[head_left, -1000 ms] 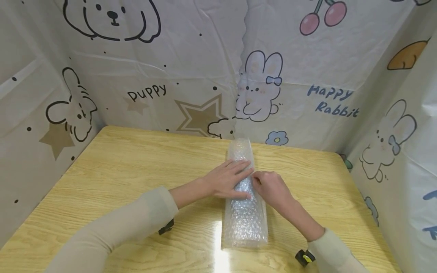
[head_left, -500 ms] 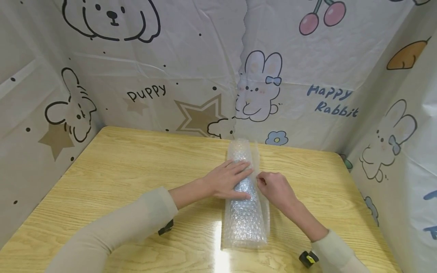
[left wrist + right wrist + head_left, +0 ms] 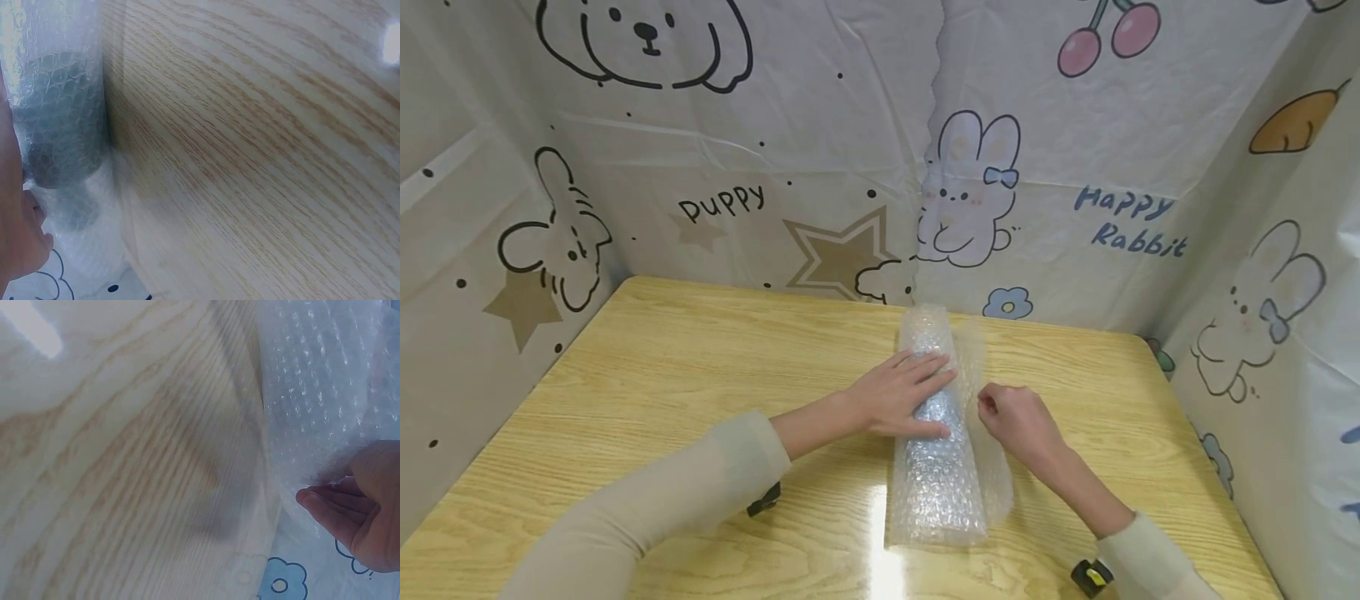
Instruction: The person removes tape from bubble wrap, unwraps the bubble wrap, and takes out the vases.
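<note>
A roll of bubble wrap (image 3: 936, 492) lies lengthwise on the wooden table, pointing away from me. Through its layers the left wrist view shows a dark, cylinder-like object (image 3: 62, 119); its kind cannot be made out. My left hand (image 3: 906, 393) rests on the roll's upper middle with fingers spread. On the right side, my right hand (image 3: 1018, 421) pinches the loose edge of the bubble wrap between thumb and fingers. That free flap (image 3: 319, 381) stands away from the roll, lifted off the table in the right wrist view.
The light wooden table (image 3: 700, 358) carries the roll near its middle, reaching almost to the back edge. Printed cloth (image 3: 820, 133) hangs behind and along both sides. A dark wrist-worn device (image 3: 1090, 577) sits at the right sleeve, another (image 3: 765, 500) under the left.
My right hand has moved to the right and slightly toward me, drawing the bubble wrap's edge off the roll. The flap is wider now. My left hand has stayed in place.
</note>
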A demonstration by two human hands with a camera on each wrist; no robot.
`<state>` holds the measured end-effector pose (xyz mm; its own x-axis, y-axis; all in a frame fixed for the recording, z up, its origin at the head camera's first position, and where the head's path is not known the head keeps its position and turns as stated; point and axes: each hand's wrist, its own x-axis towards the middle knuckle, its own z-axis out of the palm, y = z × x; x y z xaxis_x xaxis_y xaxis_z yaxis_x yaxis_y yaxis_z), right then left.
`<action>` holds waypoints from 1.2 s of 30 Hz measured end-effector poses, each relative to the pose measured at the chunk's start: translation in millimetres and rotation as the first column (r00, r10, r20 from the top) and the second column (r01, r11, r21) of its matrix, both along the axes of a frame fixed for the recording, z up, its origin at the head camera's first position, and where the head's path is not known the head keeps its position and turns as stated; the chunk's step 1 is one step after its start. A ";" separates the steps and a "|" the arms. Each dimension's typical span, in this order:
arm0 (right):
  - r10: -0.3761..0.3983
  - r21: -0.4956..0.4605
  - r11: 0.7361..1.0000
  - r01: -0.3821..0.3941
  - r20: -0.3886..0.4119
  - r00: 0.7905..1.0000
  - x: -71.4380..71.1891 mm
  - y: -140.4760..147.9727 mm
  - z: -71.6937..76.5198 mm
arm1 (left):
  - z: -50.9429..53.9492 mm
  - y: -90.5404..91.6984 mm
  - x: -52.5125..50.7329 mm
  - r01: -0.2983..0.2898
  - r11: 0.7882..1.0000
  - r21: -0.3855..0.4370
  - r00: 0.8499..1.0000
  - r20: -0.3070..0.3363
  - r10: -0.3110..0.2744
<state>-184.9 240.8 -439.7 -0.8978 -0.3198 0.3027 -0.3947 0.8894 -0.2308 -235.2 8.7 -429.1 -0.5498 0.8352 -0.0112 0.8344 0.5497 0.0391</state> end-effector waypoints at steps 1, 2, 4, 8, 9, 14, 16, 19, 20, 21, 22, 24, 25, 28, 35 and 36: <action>-0.002 0.003 1.000 0.002 0.000 1.000 -0.1 1.2 -0.9 | 0.1 -0.1 0.0 0.000 1.000 0.002 1.000 0.001 0.000; -0.004 0.005 1.000 0.004 -0.001 1.000 -0.2 2.4 -1.7 | 0.2 -0.2 0.0 -0.001 1.000 0.003 1.000 0.003 0.001; -0.006 0.007 1.000 0.006 -0.003 1.000 0.1 4.4 -3.6 | 0.2 -0.3 -0.1 0.000 1.000 0.007 1.000 0.008 0.000; -0.010 0.014 1.000 0.010 -0.011 1.000 0.5 8.3 -7.0 | 0.3 -0.1 -0.3 -0.001 1.000 0.004 1.000 0.014 0.001; -0.010 0.016 1.000 0.010 -0.010 1.000 0.9 9.4 -7.6 | 0.4 0.0 -0.4 -0.001 1.000 0.006 1.000 0.014 0.000; -0.020 0.030 0.999 0.021 -0.010 1.000 1.2 13.7 -11.8 | 0.8 0.3 -0.7 -0.001 1.000 0.014 1.000 0.009 0.001; -0.029 0.036 0.999 0.029 -0.007 1.000 0.9 15.1 -12.9 | 1.1 0.5 -0.9 0.000 1.000 0.016 1.000 0.008 0.000; -0.039 0.043 0.998 0.039 0.001 0.999 1.4 16.5 -13.6 | 1.6 0.7 -0.8 -0.002 1.000 0.011 1.000 0.010 0.002; -0.041 0.046 0.998 0.041 0.002 0.999 1.6 17.0 -13.4 | 1.9 0.7 -0.8 -0.003 1.000 0.008 1.000 0.010 0.003; -0.043 0.048 0.998 0.043 0.004 0.999 1.8 17.2 -13.5 | 2.2 0.7 -0.8 -0.004 1.000 0.005 1.000 0.010 0.004; -0.046 0.049 0.998 0.046 0.006 0.999 2.3 17.4 -13.8 | 2.4 0.7 -0.5 -0.004 1.000 0.003 1.000 0.010 0.004; -0.051 0.049 0.997 0.051 0.009 0.999 3.1 17.9 -14.5 | 2.7 0.4 -0.2 -0.005 1.000 0.000 1.000 0.006 0.005; -0.054 0.049 0.997 0.054 0.013 0.998 3.4 18.4 -14.8 | 2.8 0.3 -0.1 -0.005 1.000 -0.001 1.000 0.004 0.005; -0.058 0.041 0.998 0.057 0.022 0.998 4.1 19.7 -16.8 | 2.8 0.0 0.3 -0.004 1.000 0.002 1.000 0.004 0.004; -0.055 0.030 0.998 0.054 0.043 0.998 6.3 22.8 -22.9 | 2.7 0.1 0.2 0.002 1.000 0.006 1.000 0.003 -0.002; -0.058 0.031 0.998 0.056 0.047 0.997 6.8 23.3 -23.9 | 2.9 0.1 0.2 0.003 1.000 0.007 1.000 0.002 -0.003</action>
